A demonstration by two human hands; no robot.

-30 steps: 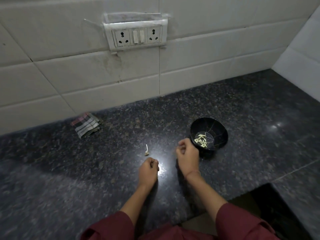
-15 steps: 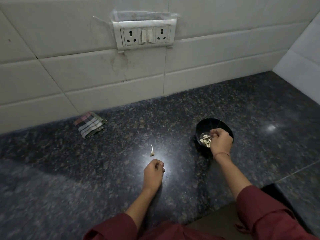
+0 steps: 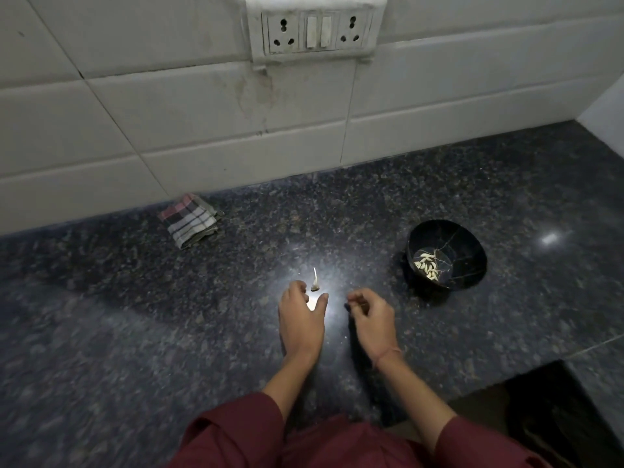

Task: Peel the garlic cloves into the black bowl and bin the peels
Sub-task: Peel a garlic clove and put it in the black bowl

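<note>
A black bowl (image 3: 472, 265) sits on the dark granite counter to the right, with several pale peeled garlic cloves (image 3: 428, 266) in its bottom. A small garlic stem remnant (image 3: 315, 283) with a thin white stalk lies on the counter under a bright light reflection. My left hand (image 3: 300, 315) rests just below it, fingers spread, thumb and fingers on either side of the remnant without touching it. My right hand (image 3: 369, 314) hovers left of the bowl, fingers curled loosely; nothing shows in them.
A folded checked cloth (image 3: 189, 219) lies against the tiled wall at the back left. A socket and switch plate (image 3: 315, 28) is on the wall above. A dark opening (image 3: 553, 410) drops below the counter edge at the lower right.
My right hand has come back from over the bowl to the counter left of it. My left hand has opened from a fist and moved up to the garlic remnant.
</note>
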